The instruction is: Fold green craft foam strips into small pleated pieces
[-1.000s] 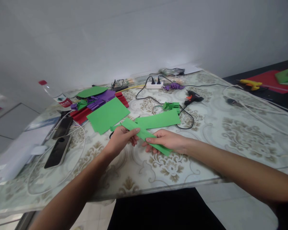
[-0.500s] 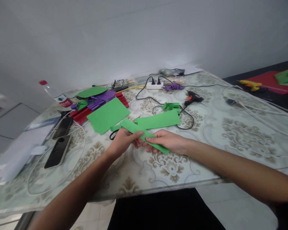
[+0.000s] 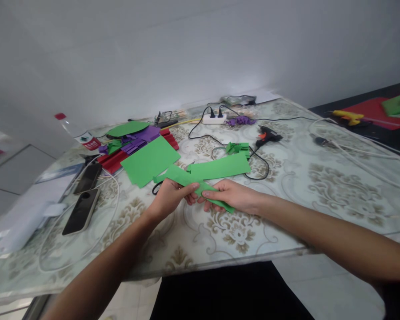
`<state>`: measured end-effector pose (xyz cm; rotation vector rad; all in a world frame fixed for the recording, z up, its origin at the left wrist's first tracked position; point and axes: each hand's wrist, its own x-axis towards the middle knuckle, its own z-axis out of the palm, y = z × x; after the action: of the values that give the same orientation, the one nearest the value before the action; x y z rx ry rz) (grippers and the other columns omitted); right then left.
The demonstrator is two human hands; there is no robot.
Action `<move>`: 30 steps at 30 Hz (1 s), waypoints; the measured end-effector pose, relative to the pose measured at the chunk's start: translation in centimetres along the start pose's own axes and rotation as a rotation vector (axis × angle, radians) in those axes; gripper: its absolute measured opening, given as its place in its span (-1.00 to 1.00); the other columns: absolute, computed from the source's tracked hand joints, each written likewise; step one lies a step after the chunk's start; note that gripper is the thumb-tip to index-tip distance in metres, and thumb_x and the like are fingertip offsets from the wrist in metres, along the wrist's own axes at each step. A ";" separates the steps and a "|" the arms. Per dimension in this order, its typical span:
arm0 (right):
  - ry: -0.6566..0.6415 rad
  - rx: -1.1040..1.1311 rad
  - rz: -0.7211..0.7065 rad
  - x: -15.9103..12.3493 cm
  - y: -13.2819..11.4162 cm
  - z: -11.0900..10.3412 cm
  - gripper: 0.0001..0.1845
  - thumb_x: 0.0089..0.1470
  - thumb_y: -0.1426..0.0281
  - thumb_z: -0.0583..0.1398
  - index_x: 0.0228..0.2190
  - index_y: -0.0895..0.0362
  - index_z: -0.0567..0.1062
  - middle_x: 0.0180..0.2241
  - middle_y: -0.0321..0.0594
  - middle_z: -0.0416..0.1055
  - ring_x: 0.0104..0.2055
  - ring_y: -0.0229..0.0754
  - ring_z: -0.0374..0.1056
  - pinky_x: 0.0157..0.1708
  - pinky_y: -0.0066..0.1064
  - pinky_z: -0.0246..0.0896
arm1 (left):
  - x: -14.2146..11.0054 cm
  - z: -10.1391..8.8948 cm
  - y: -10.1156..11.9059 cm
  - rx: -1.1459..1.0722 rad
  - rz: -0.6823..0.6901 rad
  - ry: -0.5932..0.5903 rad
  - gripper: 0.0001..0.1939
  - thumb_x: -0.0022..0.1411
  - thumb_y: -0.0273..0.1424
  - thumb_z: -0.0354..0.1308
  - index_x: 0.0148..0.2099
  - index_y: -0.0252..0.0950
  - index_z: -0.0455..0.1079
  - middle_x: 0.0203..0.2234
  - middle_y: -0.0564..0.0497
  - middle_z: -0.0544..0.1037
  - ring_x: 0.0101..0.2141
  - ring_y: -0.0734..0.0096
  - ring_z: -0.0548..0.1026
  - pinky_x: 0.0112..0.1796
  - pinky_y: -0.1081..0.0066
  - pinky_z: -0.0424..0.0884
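A narrow green paper strip (image 3: 204, 188) is held slantwise above the table by both hands. My left hand (image 3: 174, 194) pinches it toward its upper left part, thumb on top. Close beside it, my right hand (image 3: 229, 195) grips the lower right part, thumb on top and fingers underneath. Just beyond the hands lies a wider green paper strip (image 3: 222, 167). Behind my left hand, a black loop like a scissors handle (image 3: 156, 188) shows partly. Larger green sheets (image 3: 150, 161) rest to the left.
Purple paper pieces (image 3: 143, 134), folded red paper (image 3: 113, 162) and a bottle (image 3: 86, 138) stand at the back left. Two phones (image 3: 81, 212) lie on the left. A black glue gun (image 3: 268, 135) and a power strip (image 3: 214, 118) with cords are behind; a yellow glue gun (image 3: 348, 117) is far right.
Both hands keep nearly the same place and grip. The strip's lower right end has lifted very slightly.
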<state>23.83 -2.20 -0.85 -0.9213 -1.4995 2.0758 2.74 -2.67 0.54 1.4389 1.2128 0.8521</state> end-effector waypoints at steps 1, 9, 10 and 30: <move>0.005 -0.006 -0.003 0.0 0.0 0.0 -0.60 0.14 0.11 0.29 -0.26 0.23 0.65 -0.40 -0.14 0.60 -0.55 -0.41 0.23 -0.58 -0.59 0.07 | 0.0 0.0 0.0 0.003 0.004 -0.001 -0.66 0.08 -0.21 0.36 -0.56 -0.38 0.53 -0.67 -0.05 0.56 -0.65 0.44 0.47 -0.53 0.46 0.46; 0.039 -0.022 0.010 0.0 -0.2 0.2 -0.60 0.13 0.11 0.30 -0.28 0.23 0.66 -0.41 -0.13 0.60 -0.55 -0.38 0.26 -0.54 -0.55 0.12 | -0.1 0.1 0.1 0.045 0.039 0.028 -0.67 0.11 -0.25 0.34 -0.56 -0.38 0.52 -0.68 -0.03 0.55 -0.65 0.45 0.47 -0.54 0.48 0.45; 0.038 -0.022 0.014 0.0 -0.2 0.2 -0.59 0.15 0.10 0.28 -0.28 0.24 0.65 -0.40 -0.12 0.60 -0.54 -0.37 0.27 -0.54 -0.55 0.13 | 0.0 0.0 0.0 0.055 0.044 0.037 -0.67 0.12 -0.25 0.33 -0.56 -0.37 0.52 -0.68 -0.03 0.55 -0.65 0.45 0.47 -0.54 0.48 0.45; -0.015 -0.046 -0.029 0.0 -0.1 0.1 -0.58 0.13 0.11 0.29 -0.26 0.25 0.65 -0.47 -0.18 0.54 -0.59 -0.41 0.09 -0.54 -0.50 -0.03 | 0.1 0.0 -0.7 -0.040 0.033 -0.078 -0.67 0.14 -0.20 0.32 -0.50 -0.36 0.56 -0.60 -0.07 0.62 -0.61 0.39 0.52 -0.51 0.43 0.50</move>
<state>23.81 -2.23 -0.75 -0.8979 -1.5654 2.0399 2.57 -2.55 -0.15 1.4503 1.1109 0.8307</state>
